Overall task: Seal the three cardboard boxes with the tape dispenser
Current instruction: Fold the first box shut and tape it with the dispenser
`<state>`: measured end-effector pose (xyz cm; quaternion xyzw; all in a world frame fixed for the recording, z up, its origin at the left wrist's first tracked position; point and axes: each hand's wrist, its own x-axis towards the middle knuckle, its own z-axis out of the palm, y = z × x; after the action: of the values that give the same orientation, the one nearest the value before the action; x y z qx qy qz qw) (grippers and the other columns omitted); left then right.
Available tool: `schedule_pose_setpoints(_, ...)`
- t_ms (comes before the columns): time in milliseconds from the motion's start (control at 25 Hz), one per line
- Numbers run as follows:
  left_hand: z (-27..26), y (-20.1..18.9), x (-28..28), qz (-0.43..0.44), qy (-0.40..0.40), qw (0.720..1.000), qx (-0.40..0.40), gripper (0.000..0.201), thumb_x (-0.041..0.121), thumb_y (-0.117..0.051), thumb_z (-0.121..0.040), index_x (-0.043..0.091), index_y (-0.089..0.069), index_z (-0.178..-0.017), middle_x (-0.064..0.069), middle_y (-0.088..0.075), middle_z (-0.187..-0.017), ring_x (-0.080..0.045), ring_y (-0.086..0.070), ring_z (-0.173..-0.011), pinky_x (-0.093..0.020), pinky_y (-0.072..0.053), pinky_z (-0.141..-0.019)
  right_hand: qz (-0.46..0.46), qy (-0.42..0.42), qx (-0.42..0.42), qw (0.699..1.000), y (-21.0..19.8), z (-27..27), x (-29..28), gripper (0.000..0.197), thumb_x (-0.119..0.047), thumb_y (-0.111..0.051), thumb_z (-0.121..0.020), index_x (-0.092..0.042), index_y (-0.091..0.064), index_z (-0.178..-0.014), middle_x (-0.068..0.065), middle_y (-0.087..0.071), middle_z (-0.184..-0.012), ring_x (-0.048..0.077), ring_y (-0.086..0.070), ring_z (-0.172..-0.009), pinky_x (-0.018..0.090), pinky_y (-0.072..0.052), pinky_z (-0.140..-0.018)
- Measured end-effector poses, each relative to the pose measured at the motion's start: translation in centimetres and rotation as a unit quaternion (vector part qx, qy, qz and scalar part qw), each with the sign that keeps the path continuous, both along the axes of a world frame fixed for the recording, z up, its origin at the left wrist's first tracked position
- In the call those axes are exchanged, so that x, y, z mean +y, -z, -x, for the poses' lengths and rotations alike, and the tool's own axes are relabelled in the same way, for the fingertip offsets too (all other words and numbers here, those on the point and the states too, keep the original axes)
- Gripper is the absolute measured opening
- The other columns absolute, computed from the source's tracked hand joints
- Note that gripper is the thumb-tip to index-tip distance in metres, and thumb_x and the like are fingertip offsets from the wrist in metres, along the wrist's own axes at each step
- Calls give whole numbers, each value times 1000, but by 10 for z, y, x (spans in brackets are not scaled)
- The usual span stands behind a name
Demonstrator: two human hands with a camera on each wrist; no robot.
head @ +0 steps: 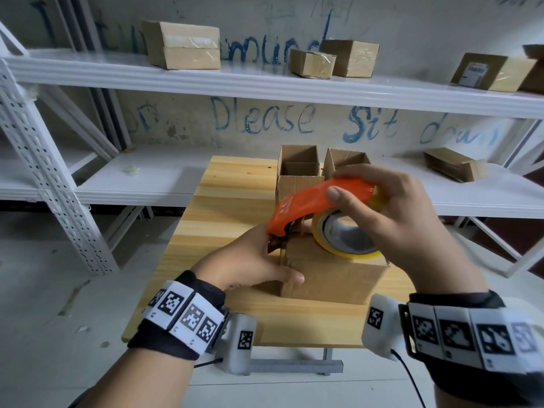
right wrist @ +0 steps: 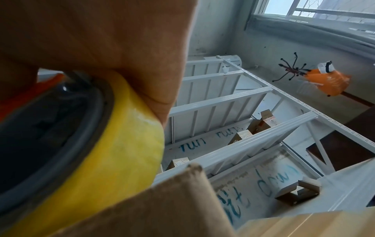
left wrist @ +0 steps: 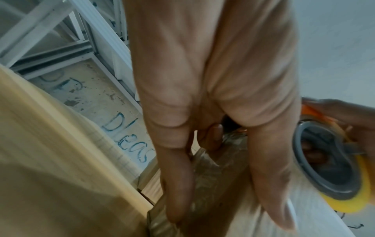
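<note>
1. On the left of the pale wooden tabletop (head: 223, 201), the left hand (head: 250, 257) lies against the left side of the near brown cardboard box (head: 332, 275), thumb along its front corner and fingers straight down the side where the tape end meets the cardboard; the left wrist view shows those fingers (left wrist: 178, 184) flat on a taped strip, pressing and not curled round anything
2. Just right of it, the orange plastic tape dispenser (head: 318, 198) rests nose-down at the box's top left edge, its yellow-edged roll of clear tape (head: 347, 240) sitting on the closed top
3. Further right, the right hand (head: 391, 219) is clamped over the dispenser's back, thumb on the near side and fingers wrapped over the roll
4. Behind, two smaller brown cardboard boxes (head: 298, 169) stand open-topped side by side, not yet sealed, so I judge this the first of three
5. Risks, as I judge them: if the left fingers lift before the pull across begins, the tape end could peel off the side; if the dispenser drifts off the seam, the flaps would stay loose; a hard pull with a weak brace could slide the box toward the open ones behind; the left fingertips sit close to the dispenser's nose, where the cutter probably is
</note>
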<state>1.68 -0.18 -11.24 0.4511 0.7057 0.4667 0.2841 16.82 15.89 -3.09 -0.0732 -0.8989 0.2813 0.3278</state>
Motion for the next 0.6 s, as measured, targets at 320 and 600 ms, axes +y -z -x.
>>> schedule_pose_setpoints(320,15,0,-7,37,13,999,25,64,26,-92,-72,35,-59,-127,18,-70,-120,2,-62,-115,-30,-46,-107,2,-3,14,1000,-4,-5,4,43,-62,-63,-85,-29,-71,-112,-19,-69,-98,-1,-64,-92,16,-52,-72)
schedule_pose_setpoints(600,24,-3,-18,30,32,999,32,59,27,-89,-76,31,-61,-128,16,-68,-128,0,-57,-126,-39,-37,-117,39,-2,14,999,-1,-10,10,51,-68,-61,-82,-31,-70,-116,-12,-71,-104,7,-66,-96,34,-55,-81)
